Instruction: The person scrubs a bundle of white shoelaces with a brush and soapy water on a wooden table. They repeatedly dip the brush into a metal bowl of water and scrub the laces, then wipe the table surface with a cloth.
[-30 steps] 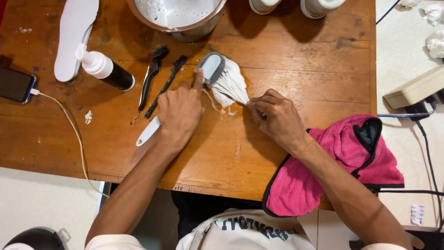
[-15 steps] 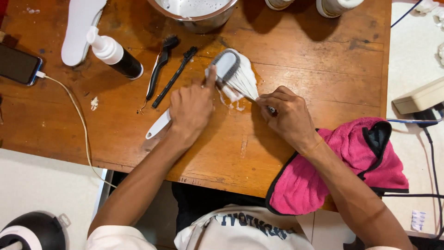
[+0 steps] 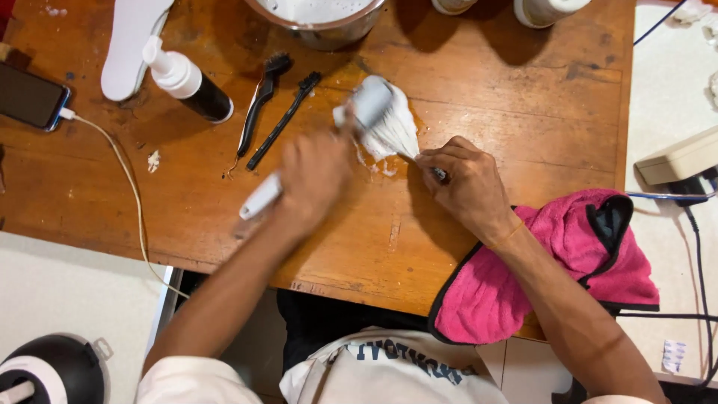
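At centre frame, soapy white laces [image 3: 393, 135] are pinned to the table [image 3: 523, 97] by the right hand [image 3: 467, 183], closed on their ends, and scrubbed with a brush [image 3: 366, 105] gripped in the blurred left hand [image 3: 314, 172]; scrubbing seems underway, and firm pinning is likely needed next.

It looked like a home corner turned into a small shoe-cleaning workshop. The worn wooden table [image 3: 479, 97] was wet and flecked with foam. On it lay a white insole [image 3: 129, 41], a pump bottle [image 3: 187, 78], two black detail brushes [image 3: 273, 105] and a steel bowl [image 3: 318, 19] of suds, with a pink towel [image 3: 516, 284] at the near edge and a phone [image 3: 30, 96] charging at the far left.
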